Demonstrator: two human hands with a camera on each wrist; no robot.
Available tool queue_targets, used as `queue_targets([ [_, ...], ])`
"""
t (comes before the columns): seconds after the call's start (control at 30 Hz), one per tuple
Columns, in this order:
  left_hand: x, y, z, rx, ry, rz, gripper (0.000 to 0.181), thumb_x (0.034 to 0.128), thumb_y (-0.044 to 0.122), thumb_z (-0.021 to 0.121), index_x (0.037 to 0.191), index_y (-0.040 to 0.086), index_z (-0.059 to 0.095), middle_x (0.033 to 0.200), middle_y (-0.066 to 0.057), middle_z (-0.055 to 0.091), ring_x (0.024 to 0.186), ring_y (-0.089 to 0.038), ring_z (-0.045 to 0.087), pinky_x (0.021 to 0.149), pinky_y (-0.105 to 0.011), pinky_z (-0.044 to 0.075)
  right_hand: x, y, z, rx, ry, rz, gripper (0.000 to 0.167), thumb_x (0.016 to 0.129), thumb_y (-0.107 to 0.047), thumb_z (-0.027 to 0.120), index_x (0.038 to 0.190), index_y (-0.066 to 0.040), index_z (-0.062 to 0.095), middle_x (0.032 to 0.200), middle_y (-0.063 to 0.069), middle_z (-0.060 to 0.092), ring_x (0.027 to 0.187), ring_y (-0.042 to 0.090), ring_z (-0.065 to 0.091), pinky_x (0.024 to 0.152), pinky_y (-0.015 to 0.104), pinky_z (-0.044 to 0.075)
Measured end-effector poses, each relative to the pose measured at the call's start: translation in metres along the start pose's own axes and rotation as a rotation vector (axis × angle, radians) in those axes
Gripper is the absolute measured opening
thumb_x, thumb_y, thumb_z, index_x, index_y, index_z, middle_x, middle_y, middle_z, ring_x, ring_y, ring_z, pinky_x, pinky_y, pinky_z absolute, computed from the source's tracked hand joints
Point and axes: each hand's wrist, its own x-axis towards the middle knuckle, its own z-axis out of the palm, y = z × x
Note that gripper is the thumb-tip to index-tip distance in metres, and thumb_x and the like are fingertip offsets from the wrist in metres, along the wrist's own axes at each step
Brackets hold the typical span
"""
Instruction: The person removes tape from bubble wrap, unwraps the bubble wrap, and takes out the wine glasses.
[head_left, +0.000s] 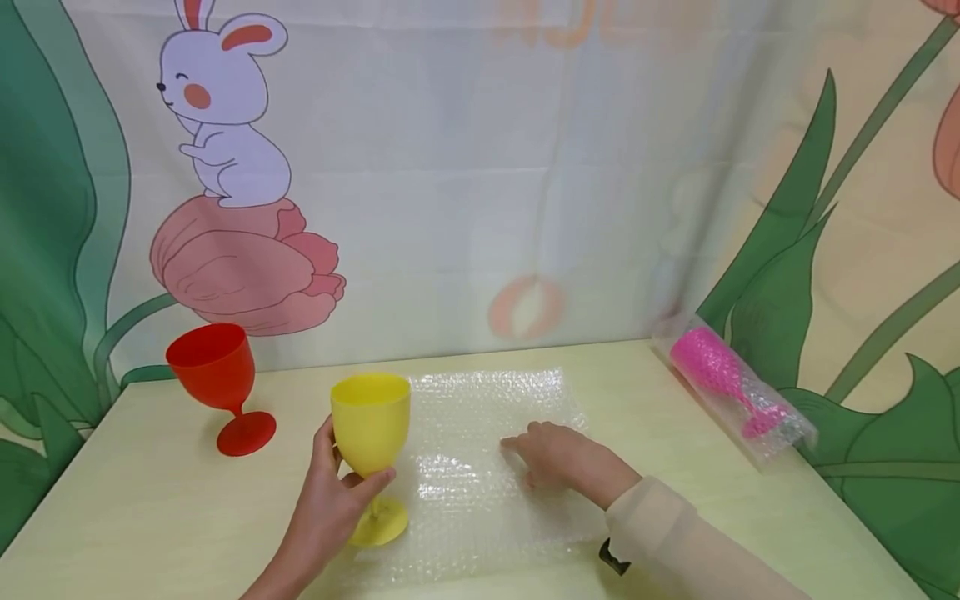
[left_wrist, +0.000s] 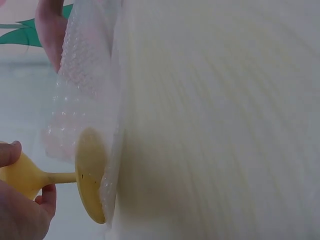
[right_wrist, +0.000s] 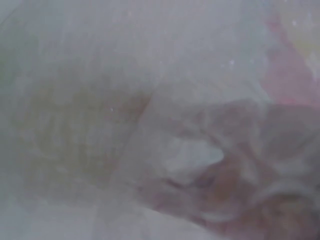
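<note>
the pink cup right of the bubble sheet looks wrapped and done, but the red cup left of it and the yellow cup the left hand holds at its left edge are bare, and i can't tell the right hand's grip.

I see a pale backdrop around the printed rabbit, green leaves left of it, a light table below it.

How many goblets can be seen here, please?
3: a red goblet standing at left, a yellow goblet in the left hand, and a pink goblet wrapped in bubble wrap at right.
</note>
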Motion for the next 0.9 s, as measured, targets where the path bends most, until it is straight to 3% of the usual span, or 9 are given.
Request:
queue_targets([
  [0.27, -0.009, 0.001, 0.002, -0.019, -0.007, -0.037, 0.106, 0.0881, -0.007, 0.076, 0.161, 0.014, 0.003, 0.153, -0.02, 0.033, 0.135, -0.038, 0.045, 0.111, -0.046, 0.04, 0.0, -0.001, -0.001, -0.022, -0.004, -0.005, 0.053, 0.091, -0.013, 0.078, 0.141, -0.011, 0.06, 0.115, 0.015, 0.066, 0.108, 0.032, 0.062, 0.095, 0.046, 0.052],
  [0.5, -0.017, 0.0, -0.002, 0.041, -0.027, -0.053, 0.106, 0.0877, -0.004, 0.078, 0.159, 0.012, 0.001, 0.151, -0.02, 0.037, 0.131, -0.041, 0.05, 0.115, -0.055, 0.035, -0.002, -0.003, 0.0, -0.005, -0.008, 0.005, 0.054, 0.091, -0.012, 0.077, 0.142, -0.01, 0.06, 0.12, 0.016, 0.066, 0.114, 0.033, 0.061, 0.098, 0.048, 0.05],
  [0.67, -0.021, -0.001, -0.005, 0.056, -0.045, -0.083, 0.106, 0.0873, -0.005, 0.079, 0.158, 0.014, 0.001, 0.15, -0.015, 0.036, 0.132, -0.038, 0.049, 0.114, -0.054, 0.036, -0.002, -0.004, 0.001, 0.006, -0.003, 0.001, 0.053, 0.091, -0.01, 0.077, 0.141, -0.009, 0.06, 0.124, 0.015, 0.067, 0.116, 0.034, 0.06, 0.1, 0.048, 0.049],
  [0.9, -0.03, -0.005, -0.009, 0.037, -0.032, -0.046, 0.103, 0.0867, -0.006, 0.079, 0.156, 0.014, 0.005, 0.149, -0.013, 0.037, 0.134, -0.035, 0.048, 0.115, -0.048, 0.035, -0.001, -0.004, 0.001, 0.019, -0.006, 0.0, 0.054, 0.092, -0.01, 0.076, 0.143, -0.01, 0.059, 0.123, 0.017, 0.066, 0.117, 0.035, 0.06, 0.1, 0.049, 0.05],
])
